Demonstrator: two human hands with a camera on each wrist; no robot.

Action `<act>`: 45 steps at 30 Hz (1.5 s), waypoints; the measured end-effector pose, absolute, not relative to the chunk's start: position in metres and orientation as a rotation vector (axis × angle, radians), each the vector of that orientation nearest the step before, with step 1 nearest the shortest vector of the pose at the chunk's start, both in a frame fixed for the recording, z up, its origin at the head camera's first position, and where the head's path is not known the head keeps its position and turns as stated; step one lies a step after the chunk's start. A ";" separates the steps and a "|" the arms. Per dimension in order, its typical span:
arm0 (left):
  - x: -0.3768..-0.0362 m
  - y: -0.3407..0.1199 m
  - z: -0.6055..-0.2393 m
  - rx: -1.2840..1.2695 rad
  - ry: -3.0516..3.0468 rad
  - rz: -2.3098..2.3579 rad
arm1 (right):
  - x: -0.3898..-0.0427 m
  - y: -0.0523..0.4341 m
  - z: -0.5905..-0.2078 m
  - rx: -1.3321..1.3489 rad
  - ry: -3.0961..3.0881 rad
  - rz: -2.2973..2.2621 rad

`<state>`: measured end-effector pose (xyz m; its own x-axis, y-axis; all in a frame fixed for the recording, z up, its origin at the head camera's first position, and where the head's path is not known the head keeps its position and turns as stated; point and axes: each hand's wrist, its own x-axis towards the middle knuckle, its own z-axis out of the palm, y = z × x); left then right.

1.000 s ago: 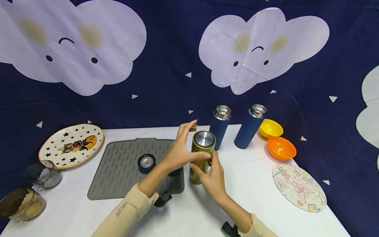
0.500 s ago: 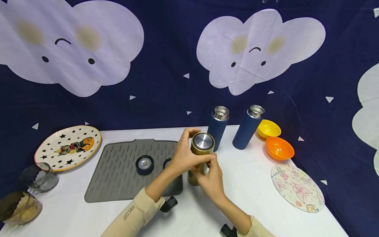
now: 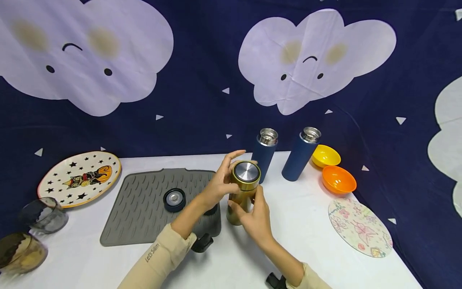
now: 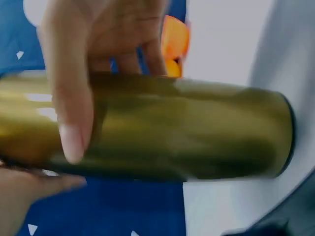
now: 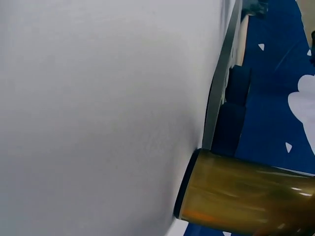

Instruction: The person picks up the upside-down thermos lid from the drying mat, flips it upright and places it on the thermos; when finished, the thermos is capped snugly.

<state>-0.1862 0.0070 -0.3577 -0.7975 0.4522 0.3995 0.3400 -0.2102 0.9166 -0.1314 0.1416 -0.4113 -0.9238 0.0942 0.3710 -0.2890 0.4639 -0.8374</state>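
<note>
A gold thermos flask [image 3: 234, 218] with a silver-topped lid [image 3: 247, 172] stands upright just right of a grey mat. My right hand [image 3: 259, 220] grips the flask's body, its thumb [image 4: 74, 118] across the front in the left wrist view. Around the lid my left hand [image 3: 218, 188] is spread, index finger raised and thumb straight at the lid's near left side. The right wrist view catches the lower flask [image 5: 241, 191]. On the mat lies a round dark cap [image 3: 175, 199]; another dark cap [image 3: 211, 210] is mostly hidden behind the left wrist.
Two lidless blue flasks [image 3: 263, 154] [image 3: 298, 162] stand behind. Yellow [image 3: 326, 156] and orange [image 3: 339, 180] bowls and a floral oval mat [image 3: 361, 228] are to the right. Left are the ribbed grey mat [image 3: 140, 212], a cat-patterned plate [image 3: 81, 176] and two glass cups [image 3: 48, 218] [image 3: 27, 257].
Half a second ago my left hand was wrapped round the lid with its thumb across the front; now the thumb is back left and the index finger lifted. The right hand keeps its grip.
</note>
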 end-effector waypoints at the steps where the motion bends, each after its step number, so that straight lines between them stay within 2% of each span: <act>1: -0.186 0.007 -0.358 0.967 1.902 2.173 | -0.131 0.141 -0.411 0.166 -2.350 1.445; 6: -0.184 0.014 -0.357 0.873 2.178 2.135 | -0.131 0.140 -0.410 0.168 -2.338 1.446; 12: -0.191 0.003 -0.357 0.999 1.788 2.107 | -0.131 0.139 -0.411 0.159 -2.349 1.474; 17: -0.186 0.010 -0.359 0.922 2.077 2.126 | -0.131 0.139 -0.411 0.157 -2.352 1.460; 23: -0.188 0.009 -0.362 0.964 1.833 2.197 | -0.130 0.137 -0.411 0.166 -2.344 1.505; 28: -0.186 0.011 -0.362 0.880 2.138 2.121 | -0.130 0.137 -0.412 0.164 -2.341 1.491; 34: -0.187 0.007 -0.361 0.986 1.889 2.184 | -0.129 0.137 -0.412 0.180 -2.351 1.498; 39: -0.184 0.011 -0.361 0.883 2.201 2.113 | -0.129 0.137 -0.413 0.168 -2.345 1.476; 45: -0.185 0.010 -0.361 0.972 1.908 2.217 | -0.129 0.138 -0.413 0.203 -2.315 1.528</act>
<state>-0.1853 0.0102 -0.3615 -0.7997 0.4324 0.4166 0.3475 -0.2325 0.9084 -0.1293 0.1376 -0.4134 -0.9255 0.0759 0.3710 -0.3113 0.4052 -0.8596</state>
